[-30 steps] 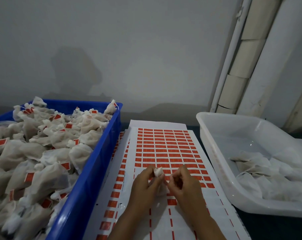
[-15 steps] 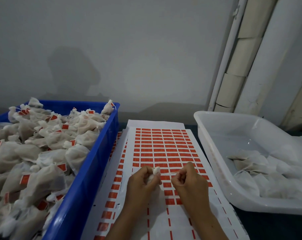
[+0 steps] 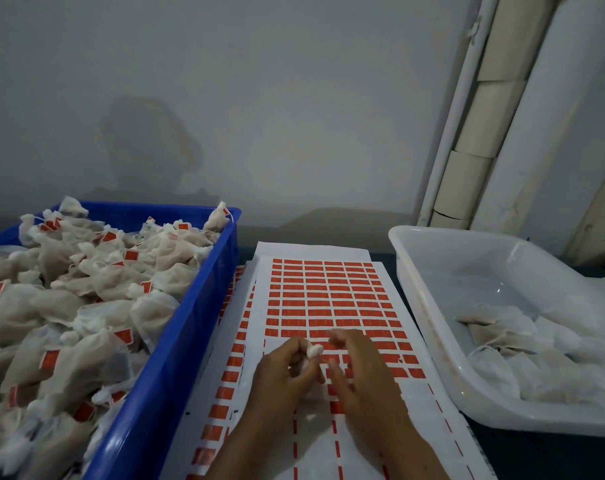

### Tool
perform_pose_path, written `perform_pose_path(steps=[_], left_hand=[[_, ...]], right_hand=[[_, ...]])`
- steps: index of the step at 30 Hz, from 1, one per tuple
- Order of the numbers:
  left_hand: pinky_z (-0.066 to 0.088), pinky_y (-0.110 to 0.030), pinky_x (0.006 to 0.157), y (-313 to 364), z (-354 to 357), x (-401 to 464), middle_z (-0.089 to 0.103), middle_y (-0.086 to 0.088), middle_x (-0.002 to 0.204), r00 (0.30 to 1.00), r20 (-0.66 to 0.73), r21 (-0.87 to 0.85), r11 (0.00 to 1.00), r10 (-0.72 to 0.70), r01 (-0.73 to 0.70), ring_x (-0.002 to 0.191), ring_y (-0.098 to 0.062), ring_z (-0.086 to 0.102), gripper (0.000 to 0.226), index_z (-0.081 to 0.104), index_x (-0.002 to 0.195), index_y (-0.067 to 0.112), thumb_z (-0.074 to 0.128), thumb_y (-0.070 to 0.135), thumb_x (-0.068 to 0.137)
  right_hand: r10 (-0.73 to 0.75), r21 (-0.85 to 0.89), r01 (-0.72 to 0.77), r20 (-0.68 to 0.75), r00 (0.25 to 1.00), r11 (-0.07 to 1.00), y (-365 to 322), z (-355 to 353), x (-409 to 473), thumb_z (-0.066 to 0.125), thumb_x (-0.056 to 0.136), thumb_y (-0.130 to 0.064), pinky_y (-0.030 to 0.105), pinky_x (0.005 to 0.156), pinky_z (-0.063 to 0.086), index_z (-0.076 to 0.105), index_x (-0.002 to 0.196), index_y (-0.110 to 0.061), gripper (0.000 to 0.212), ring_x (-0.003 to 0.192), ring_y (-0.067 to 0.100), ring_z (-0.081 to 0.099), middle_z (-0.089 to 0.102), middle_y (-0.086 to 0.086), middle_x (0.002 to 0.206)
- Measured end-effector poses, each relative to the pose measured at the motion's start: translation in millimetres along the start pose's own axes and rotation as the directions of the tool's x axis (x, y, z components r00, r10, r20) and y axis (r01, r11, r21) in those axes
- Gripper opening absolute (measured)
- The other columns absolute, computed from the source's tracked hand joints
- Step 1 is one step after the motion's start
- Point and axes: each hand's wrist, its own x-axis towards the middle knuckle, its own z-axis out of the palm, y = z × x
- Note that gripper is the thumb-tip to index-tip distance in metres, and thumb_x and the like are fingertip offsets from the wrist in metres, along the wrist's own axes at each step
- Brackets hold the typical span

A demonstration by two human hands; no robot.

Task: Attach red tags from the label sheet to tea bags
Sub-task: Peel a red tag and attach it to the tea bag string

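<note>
- You cannot read any text here: the red tags (image 3: 323, 296) on the label sheet (image 3: 328, 252) carry faint print, too small and blurred to make out.
- The tags on the tea bags (image 3: 86, 306) in the left blue crate (image 3: 176, 348) are likewise illegible.

A plain grey wall (image 3: 259, 98) fills the background, dimly lit, with a soft shadow (image 3: 148, 147) cast on it at left. At right, white pipes (image 3: 550, 133) and a beige column (image 3: 484, 112) rise against it. The counter (image 3: 536, 459) is dark.
</note>
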Motion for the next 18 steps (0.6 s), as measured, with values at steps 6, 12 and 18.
perform_pose_path(steps=[6,12,18], left_hand=[[0.047,-0.005,0.059,0.4,-1.2,-0.1,0.065,0.027,0.077,1.000,-0.001,0.001,1.000,0.023,-0.023,0.081,0.008,0.062,0.007,0.059,0.083,0.028,0.062,0.035,0.082],[0.047,-0.005,0.063,2.0,-0.6,-0.8,0.064,0.022,0.075,0.998,0.033,0.015,0.999,0.044,-0.045,0.080,0.009,0.060,0.008,0.058,0.078,0.030,0.063,0.035,0.082],[0.052,-0.010,0.068,1.2,3.2,-1.3,0.066,0.019,0.076,0.994,-0.056,0.046,0.995,0.093,-0.090,0.079,0.003,0.062,0.012,0.060,0.078,0.029,0.062,0.041,0.079]], right_hand=[[-0.082,-0.072,0.076,-0.071,0.994,0.994,-4.2,-0.3,-5.4,0.036,0.080,-0.055,-0.001,0.085,0.030,0.059,0.109,-0.028,0.046,0.091,0.003,0.059,0.064,-0.014,0.109],[-0.164,-0.096,0.156,-0.091,0.982,0.983,-2.8,-2.4,-0.6,0.067,0.080,-0.024,0.001,0.070,0.037,0.067,0.092,-0.013,0.017,0.060,0.000,0.055,0.072,-0.002,0.080],[-0.089,-0.077,0.085,-0.047,0.995,0.993,-2.4,-3.1,2.5,0.062,0.084,-0.030,-0.001,0.066,0.036,0.062,0.096,-0.017,0.018,0.056,-0.001,0.050,0.068,-0.008,0.082]])
